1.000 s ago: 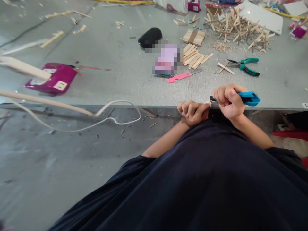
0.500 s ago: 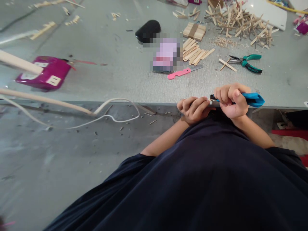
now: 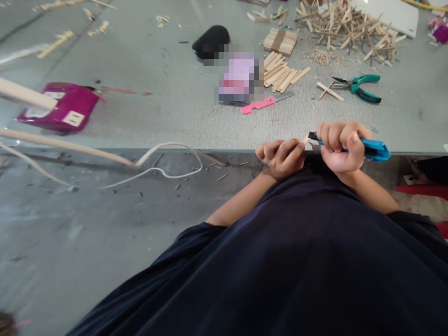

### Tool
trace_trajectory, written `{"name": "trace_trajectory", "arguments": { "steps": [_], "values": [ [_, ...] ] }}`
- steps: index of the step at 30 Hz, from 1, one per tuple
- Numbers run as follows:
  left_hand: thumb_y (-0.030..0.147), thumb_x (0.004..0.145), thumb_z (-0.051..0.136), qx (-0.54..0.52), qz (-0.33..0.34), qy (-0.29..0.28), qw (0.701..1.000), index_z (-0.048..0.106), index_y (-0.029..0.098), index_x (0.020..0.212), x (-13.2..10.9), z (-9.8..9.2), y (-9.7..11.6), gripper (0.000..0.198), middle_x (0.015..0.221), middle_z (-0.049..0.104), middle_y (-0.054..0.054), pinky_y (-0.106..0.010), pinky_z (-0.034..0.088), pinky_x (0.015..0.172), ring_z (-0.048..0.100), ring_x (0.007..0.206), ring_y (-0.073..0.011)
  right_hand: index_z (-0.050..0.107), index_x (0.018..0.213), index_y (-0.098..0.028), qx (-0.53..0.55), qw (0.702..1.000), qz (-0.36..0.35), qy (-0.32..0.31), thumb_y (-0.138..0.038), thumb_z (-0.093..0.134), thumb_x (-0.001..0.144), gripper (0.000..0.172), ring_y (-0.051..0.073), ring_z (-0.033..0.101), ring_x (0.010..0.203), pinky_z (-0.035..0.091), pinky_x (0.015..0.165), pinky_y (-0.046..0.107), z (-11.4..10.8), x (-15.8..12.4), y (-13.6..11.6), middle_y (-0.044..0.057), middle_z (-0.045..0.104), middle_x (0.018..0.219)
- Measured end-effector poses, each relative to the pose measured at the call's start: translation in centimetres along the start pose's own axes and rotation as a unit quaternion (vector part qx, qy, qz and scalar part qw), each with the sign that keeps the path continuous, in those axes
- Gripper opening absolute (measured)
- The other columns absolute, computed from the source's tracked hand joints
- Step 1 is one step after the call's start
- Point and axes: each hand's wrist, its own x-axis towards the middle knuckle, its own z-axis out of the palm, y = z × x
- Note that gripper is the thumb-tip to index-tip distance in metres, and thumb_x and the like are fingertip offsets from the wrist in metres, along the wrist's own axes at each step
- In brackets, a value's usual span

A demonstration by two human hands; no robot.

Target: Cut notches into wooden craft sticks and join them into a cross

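Observation:
At the table's front edge my right hand (image 3: 343, 145) is wrapped round a blue utility knife (image 3: 378, 150). Its black tip points left, toward my other hand. My left hand (image 3: 283, 157) pinches a small wooden stick (image 3: 306, 138), of which only a short pale end shows. The tip of the knife is close to that end; whether it touches cannot be made out. Beyond the hands lie teal-handled pliers (image 3: 366, 87), crossed wooden sticks (image 3: 331, 91) and a pink folding knife (image 3: 261, 105) with its blade out.
Loose craft sticks (image 3: 285, 74), a banded stick bundle (image 3: 280, 42) and a large stick pile (image 3: 345, 28) lie farther back. A pixelated phone-like object (image 3: 238, 77) is near a black case (image 3: 212, 41). At left are a purple packet (image 3: 75, 105) and a white cable (image 3: 164, 172).
My right hand and the utility knife have shifted slightly right, away from my left hand, and more of the stick's end shows. My left hand has hardly moved. The view has shifted a little.

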Motion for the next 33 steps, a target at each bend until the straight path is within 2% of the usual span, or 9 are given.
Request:
{"name": "trace_trajectory", "arguments": {
  "steps": [4,7,11,13,19,25,29,31,33],
  "values": [
    [0.077,0.099,0.082,-0.008,-0.036,-0.043,0.998,0.087,0.045,0.115,-0.2,0.0,0.0,0.036,0.104,0.095,-0.001,-0.06,0.044,0.1,0.075,0.097,-0.0291,0.034,0.065,-0.028,0.055,0.996,-0.03,-0.061,-0.052,0.067,0.119,0.068,0.01,0.008,0.035,0.028,0.041,0.03,0.1,0.1,-0.1,-0.012,0.011,0.046],
    [0.084,0.099,0.078,-0.001,-0.051,-0.077,0.996,0.089,0.045,0.111,-0.1,-0.1,-0.1,0.042,0.103,0.096,-0.002,-0.062,0.043,0.099,0.075,0.096,-0.0295,0.032,0.065,-0.028,0.084,0.991,0.004,-0.108,-0.064,0.067,0.121,0.075,0.01,0.009,0.035,0.026,0.043,0.032,0.2,0.1,-0.5,-0.012,0.013,0.048],
    [0.077,0.102,0.081,0.011,0.018,0.013,1.0,0.09,0.051,0.12,0.3,-0.1,0.0,0.033,0.103,0.097,0.002,-0.061,0.043,0.098,0.075,0.094,-0.0293,0.029,0.063,-0.028,0.098,0.987,0.034,-0.12,-0.082,0.067,0.117,0.085,0.01,0.007,0.036,0.025,0.043,0.035,0.2,0.1,-0.8,-0.012,0.013,0.047],
    [0.076,0.101,0.084,0.008,0.023,0.022,0.999,0.09,0.049,0.121,0.3,-0.1,-0.1,0.035,0.102,0.097,0.001,-0.06,0.044,0.098,0.075,0.094,-0.0285,0.027,0.061,-0.029,0.09,0.989,0.044,-0.113,-0.085,0.071,0.114,0.089,0.01,0.007,0.036,0.025,0.042,0.035,0.0,0.1,-0.7,-0.012,0.012,0.046],
    [0.089,0.096,0.083,-0.009,-0.054,-0.097,0.994,0.089,0.043,0.113,-0.7,0.0,-0.7,0.05,0.105,0.096,-0.004,-0.059,0.046,0.1,0.074,0.098,-0.0294,0.024,0.055,-0.031,0.028,0.988,0.109,-0.109,-0.091,0.078,0.104,0.094,0.012,0.008,0.04,0.027,0.042,0.039,-0.9,0.2,-0.4,-0.011,0.01,0.044],
    [0.073,0.101,0.089,-0.06,-0.033,-0.035,0.997,0.089,0.046,0.114,0.2,0.0,-0.1,0.03,0.107,0.095,-0.002,-0.057,0.045,0.102,0.076,0.099,-0.0293,0.031,0.057,-0.032,0.04,0.975,0.149,-0.161,-0.086,0.088,0.101,0.09,0.012,0.012,0.041,0.027,0.042,0.037,-1.0,1.4,-1.0,-0.012,0.01,0.05],
    [0.06,0.101,0.093,-0.046,0.029,0.041,0.998,0.089,0.049,0.123,1.2,0.0,0.3,0.025,0.104,0.096,0.002,-0.058,0.041,0.101,0.074,0.094,-0.0279,0.034,0.061,-0.029,0.064,0.963,0.172,-0.195,-0.076,0.089,0.107,0.085,0.009,0.015,0.043,0.025,0.045,0.035,-0.1,2.5,-1.6,-0.011,0.019,0.051],
    [0.058,0.102,0.09,-0.028,0.024,0.03,0.999,0.089,0.048,0.122,1.1,0.0,0.4,0.023,0.105,0.096,0.001,-0.059,0.042,0.101,0.074,0.095,-0.0285,0.033,0.062,-0.029,0.067,0.96,0.178,-0.203,-0.082,0.083,0.109,0.087,0.009,0.016,0.042,0.021,0.045,0.034,0.3,3.0,-1.3,-0.011,0.019,0.049],
    [0.061,0.104,0.085,-0.032,-0.007,-0.024,0.999,0.089,0.046,0.117,0.7,0.0,0.3,0.021,0.107,0.097,-0.001,-0.06,0.042,0.101,0.074,0.097,-0.0293,0.03,0.061,-0.03,0.06,0.959,0.187,-0.206,-0.095,0.077,0.105,0.091,0.009,0.016,0.041,0.019,0.042,0.033,0.5,3.4,-0.5,-0.011,0.017,0.047]
  ]
}}
